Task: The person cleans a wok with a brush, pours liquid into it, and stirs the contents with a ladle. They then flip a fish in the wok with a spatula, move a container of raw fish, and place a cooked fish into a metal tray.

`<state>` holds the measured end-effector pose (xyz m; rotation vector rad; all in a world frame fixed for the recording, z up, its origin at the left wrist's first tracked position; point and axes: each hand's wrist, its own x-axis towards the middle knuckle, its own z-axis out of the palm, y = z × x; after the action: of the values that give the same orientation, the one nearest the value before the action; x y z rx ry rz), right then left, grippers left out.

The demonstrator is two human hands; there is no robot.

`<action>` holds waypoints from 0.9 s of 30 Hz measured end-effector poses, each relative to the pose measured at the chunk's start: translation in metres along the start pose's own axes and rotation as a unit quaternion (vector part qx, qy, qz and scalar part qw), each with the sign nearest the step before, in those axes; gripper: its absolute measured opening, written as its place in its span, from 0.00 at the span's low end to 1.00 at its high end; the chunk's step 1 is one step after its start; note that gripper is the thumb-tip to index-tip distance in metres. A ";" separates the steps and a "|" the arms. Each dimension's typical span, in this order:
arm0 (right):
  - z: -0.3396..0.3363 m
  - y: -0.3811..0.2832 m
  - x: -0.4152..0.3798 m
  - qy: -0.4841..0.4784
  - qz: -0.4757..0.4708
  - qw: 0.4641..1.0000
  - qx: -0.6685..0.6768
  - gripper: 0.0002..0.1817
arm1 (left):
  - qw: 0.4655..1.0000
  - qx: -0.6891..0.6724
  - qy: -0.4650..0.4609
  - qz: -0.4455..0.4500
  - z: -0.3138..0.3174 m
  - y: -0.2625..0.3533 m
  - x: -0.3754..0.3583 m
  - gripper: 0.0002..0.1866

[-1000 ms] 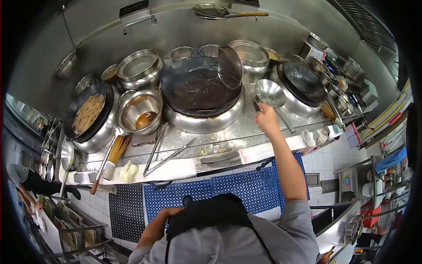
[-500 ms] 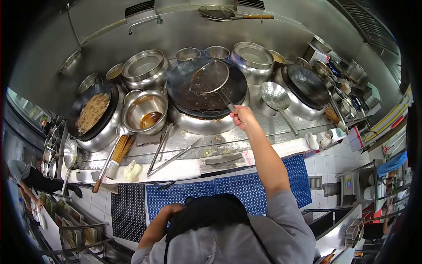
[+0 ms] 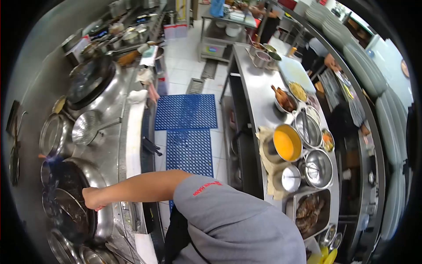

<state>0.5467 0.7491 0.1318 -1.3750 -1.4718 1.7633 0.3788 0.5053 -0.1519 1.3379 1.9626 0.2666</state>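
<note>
At the lower left of the head view, my right hand (image 3: 91,199) is closed around the handle of a round wire strainer (image 3: 68,203). The strainer lies over the dark wok (image 3: 79,229), whose contents are too dark to make out. A perforated ladle (image 3: 85,127) rests on the steel stove top (image 3: 107,152) beyond the hand. Tongs (image 3: 118,251) lie near the bottom edge. My left hand is out of view.
Another wok (image 3: 90,83) stands farther along the stove. To the right is a steel counter (image 3: 250,83) with a pot of orange liquid (image 3: 286,143), bowls and a tray of meat (image 3: 310,211). Blue mats (image 3: 187,112) cover the aisle floor. People stand beyond the counter.
The view has swung right, toward the aisle and the opposite counter. My right hand still holds the strainer over the wok. My left hand has gone out of view.
</note>
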 end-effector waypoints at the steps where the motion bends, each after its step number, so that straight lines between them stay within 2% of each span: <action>1: -0.006 -0.002 -0.002 -0.015 0.001 0.995 -0.094 0.07 | 1.000 0.003 0.007 0.006 -0.003 0.005 0.005 0.27; 4: -0.018 0.008 0.000 0.013 -0.084 0.975 -0.205 0.05 | 1.000 0.013 0.019 0.018 -0.007 0.007 0.007 0.27; 10: -0.035 0.006 -0.012 0.060 -0.138 0.977 -0.150 0.07 | 0.999 0.033 0.019 0.021 -0.008 0.000 0.007 0.28; 17: -0.026 0.003 0.010 0.184 -0.203 0.951 -0.145 0.08 | 0.999 0.032 0.017 0.011 -0.012 -0.005 0.003 0.28; 20: -0.027 0.007 0.031 0.174 -0.186 0.954 -0.155 0.08 | 0.999 0.025 0.023 -0.002 -0.012 -0.008 -0.006 0.28; 24: -0.024 0.012 0.047 0.169 -0.104 0.975 -0.098 0.12 | 0.999 0.021 0.024 -0.022 -0.006 -0.019 -0.016 0.28; 25: -0.021 0.018 0.062 0.125 -0.083 0.983 -0.104 0.11 | 0.999 0.013 0.031 -0.033 -0.004 -0.021 -0.020 0.28; 26: -0.025 0.013 0.055 0.061 -0.033 0.997 -0.041 0.05 | 0.999 0.012 0.031 -0.037 -0.004 -0.024 -0.024 0.28; 27: -0.018 0.014 0.063 0.057 -0.017 0.998 0.001 0.06 | 0.998 0.009 0.032 -0.045 0.000 -0.025 -0.027 0.28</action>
<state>0.5413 0.8049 0.0955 -1.4157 -1.4234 1.6372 0.3656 0.4711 -0.1532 1.2618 2.0775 0.2524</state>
